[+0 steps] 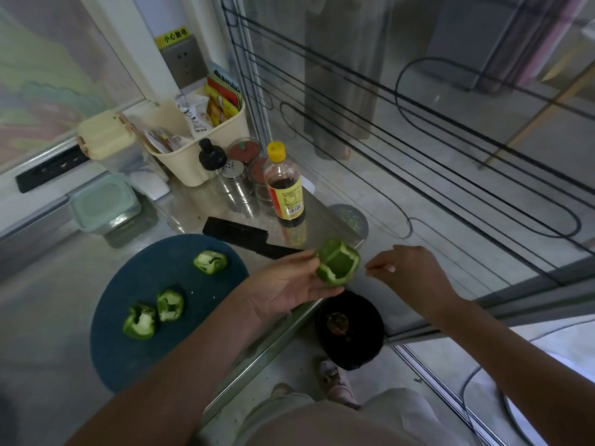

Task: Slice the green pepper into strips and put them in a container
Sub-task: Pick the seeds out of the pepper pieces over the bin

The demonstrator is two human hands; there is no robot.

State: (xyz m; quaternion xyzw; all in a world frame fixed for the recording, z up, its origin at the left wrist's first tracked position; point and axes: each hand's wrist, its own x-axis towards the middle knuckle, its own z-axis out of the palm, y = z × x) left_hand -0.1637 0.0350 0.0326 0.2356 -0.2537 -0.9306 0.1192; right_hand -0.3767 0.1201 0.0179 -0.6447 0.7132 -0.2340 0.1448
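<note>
Left forearm (193, 365) was stretched over the board (128, 349) (hiding its edge); a pepper shell (338, 263) was gripped by the left hand (289, 284) above a bin (375, 342); the grip of the right hand (409, 272) could not be told.

Looks forward and down from head height, close above round dark-blue cutting board (138, 278) on shiny steel counter (48, 317).

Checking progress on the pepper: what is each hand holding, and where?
Left hand holds a green pepper piece by its outer wall; right hand: cannot tell.
</note>
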